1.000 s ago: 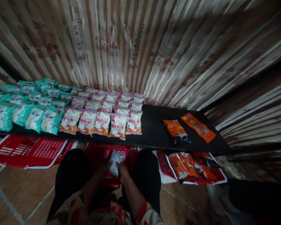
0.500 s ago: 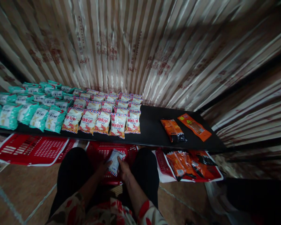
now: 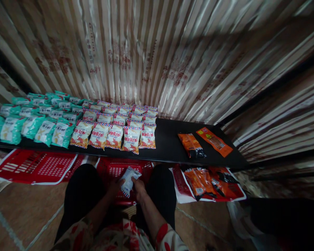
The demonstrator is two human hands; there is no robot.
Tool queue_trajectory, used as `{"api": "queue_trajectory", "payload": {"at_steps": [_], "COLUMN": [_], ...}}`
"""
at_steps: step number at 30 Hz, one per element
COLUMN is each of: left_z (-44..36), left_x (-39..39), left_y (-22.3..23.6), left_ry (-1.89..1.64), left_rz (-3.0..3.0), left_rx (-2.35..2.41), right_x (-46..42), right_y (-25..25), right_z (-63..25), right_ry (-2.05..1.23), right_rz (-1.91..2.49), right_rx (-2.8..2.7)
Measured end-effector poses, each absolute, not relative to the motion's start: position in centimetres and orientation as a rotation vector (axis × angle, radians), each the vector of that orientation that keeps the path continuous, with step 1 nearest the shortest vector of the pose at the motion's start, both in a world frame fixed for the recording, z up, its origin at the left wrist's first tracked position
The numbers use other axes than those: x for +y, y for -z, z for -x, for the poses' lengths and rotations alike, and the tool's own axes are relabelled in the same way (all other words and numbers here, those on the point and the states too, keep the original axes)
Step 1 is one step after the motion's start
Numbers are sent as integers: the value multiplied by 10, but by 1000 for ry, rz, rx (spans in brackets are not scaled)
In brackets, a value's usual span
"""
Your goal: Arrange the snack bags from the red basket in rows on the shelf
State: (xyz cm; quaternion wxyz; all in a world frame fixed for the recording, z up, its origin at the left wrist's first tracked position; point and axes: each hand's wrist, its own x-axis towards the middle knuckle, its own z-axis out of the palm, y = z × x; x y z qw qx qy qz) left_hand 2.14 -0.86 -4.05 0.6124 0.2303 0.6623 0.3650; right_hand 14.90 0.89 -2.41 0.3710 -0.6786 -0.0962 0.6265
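Observation:
Between my knees I hold a small pale snack bag [image 3: 128, 182] with striped ends, its plain-looking side facing up. My left hand [image 3: 117, 187] grips its left edge, the fingers partly hidden in shadow. On the opposite edge, my right hand [image 3: 138, 186] is closed with the thumb on top. Directly beneath is a red plastic basket [image 3: 110, 166] with a perforated wall. On the black shelf [image 3: 164, 139] ahead stand rows of white-and-orange snack bags [image 3: 131, 139] with similar striped ends.
Teal snack bags [image 3: 61, 132] fill the shelf's left end. An orange-black packet [image 3: 191, 144] and a flat orange packet [image 3: 215, 142] lie to the right. Below are a red basket [image 3: 52, 167] at left and another with orange packets [image 3: 200, 183] at right. A striped curtain [image 3: 146, 52] hangs behind.
The view has shifted slightly. Both hands keep hold of the snack bag, which is tilted a little differently; the bags on the shelf look the same.

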Motion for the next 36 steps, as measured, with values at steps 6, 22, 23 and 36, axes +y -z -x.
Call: {"api": "queue_trajectory", "payload": {"at_steps": [6, 22, 23, 36], "left_z": [-19, -24, -24, -26], "left_x": [-12, -35, -36, -43], "left_y": [39, 57, 59, 61], "left_ry": [-926, -804, -798, -820], "left_rz": [-969, -2285, -2304, -2358], "left_rx": [1632, 1556, 1545, 1529], "right_x": [5, 6, 6, 6], "right_y": [14, 12, 12, 3], "right_z": [-145, -140, -140, -139], "right_ry": [-1593, -1583, -1576, -1632], "right_rz": [1736, 1668, 1665, 1611], "right_rx": [-223, -190, -185, -167]}}
